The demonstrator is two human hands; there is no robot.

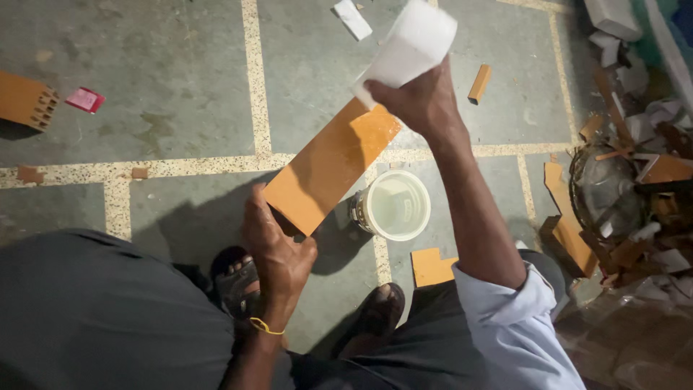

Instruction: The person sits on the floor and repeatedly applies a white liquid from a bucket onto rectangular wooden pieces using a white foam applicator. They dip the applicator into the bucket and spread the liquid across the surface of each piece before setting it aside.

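While held tilted over floor (180, 87), orange tile (328, 166) looks stiff, brittle, glossy-wet, likely slippery. Left hand (278, 249) clamps near end by edges; best hold there. Right hand (419, 101) grips white sponge block (411, 43) at far end. Bucket (395, 204) just beside.

Dim, warm light from above; dark shadows pool under the glossy orange rectangular tile (328, 167); edges slightly soft.

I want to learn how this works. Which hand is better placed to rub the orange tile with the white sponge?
The right hand, probably. It grips the white sponge at the far end of the orange tile. The left hand holds the tile's near end, steadying it.
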